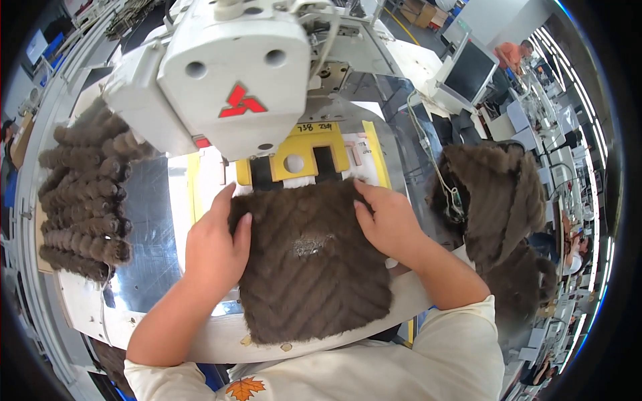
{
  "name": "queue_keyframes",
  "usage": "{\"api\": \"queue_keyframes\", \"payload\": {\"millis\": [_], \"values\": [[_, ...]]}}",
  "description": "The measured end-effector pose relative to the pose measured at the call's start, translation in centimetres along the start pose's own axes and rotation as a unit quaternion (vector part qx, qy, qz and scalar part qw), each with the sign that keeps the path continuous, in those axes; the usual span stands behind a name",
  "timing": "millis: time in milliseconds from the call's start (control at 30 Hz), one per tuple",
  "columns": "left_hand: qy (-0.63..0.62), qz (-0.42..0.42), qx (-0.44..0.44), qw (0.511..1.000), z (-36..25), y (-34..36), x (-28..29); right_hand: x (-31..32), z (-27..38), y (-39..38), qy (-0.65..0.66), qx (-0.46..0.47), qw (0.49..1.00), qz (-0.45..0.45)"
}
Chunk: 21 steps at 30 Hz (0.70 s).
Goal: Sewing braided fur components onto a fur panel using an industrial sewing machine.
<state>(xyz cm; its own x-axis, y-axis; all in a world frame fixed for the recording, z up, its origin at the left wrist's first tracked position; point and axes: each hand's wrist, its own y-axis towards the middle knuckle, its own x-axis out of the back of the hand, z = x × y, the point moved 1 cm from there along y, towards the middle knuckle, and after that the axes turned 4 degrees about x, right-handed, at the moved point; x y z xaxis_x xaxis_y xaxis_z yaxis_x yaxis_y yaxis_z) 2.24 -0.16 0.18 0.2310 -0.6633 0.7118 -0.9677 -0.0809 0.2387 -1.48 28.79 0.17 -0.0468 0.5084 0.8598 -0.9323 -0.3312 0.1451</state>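
Note:
A brown fur panel (321,281) with diagonal ridges lies before me, its near end over the table's front edge. Gripping its far left corner is my left hand (217,237), thumb on top of the fur. My right hand (391,217) pinches the far right corner in the same way. Small shiny bits (311,245) are scattered at the panel's middle. Just beyond its far edge sits a yellow template plate (293,150) with a round hole and dark slots. Above the plate's left part hangs a white sewing machine head (234,73).
Bundled brown fur rolls (87,194) are stacked on the left. More brown fur pieces (498,200) are heaped at right, beside a hanging cable (421,127). A monitor (470,72) stands at the far right. Another person (511,57) works in the background.

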Motion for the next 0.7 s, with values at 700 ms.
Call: {"api": "queue_keyframes", "payload": {"millis": [700], "values": [[0.093, 0.05, -0.063, 0.992, 1.1, -1.4, -1.0, 0.3, -3.5, 5.3, 0.487, -0.253, 0.833, 0.071]]}}
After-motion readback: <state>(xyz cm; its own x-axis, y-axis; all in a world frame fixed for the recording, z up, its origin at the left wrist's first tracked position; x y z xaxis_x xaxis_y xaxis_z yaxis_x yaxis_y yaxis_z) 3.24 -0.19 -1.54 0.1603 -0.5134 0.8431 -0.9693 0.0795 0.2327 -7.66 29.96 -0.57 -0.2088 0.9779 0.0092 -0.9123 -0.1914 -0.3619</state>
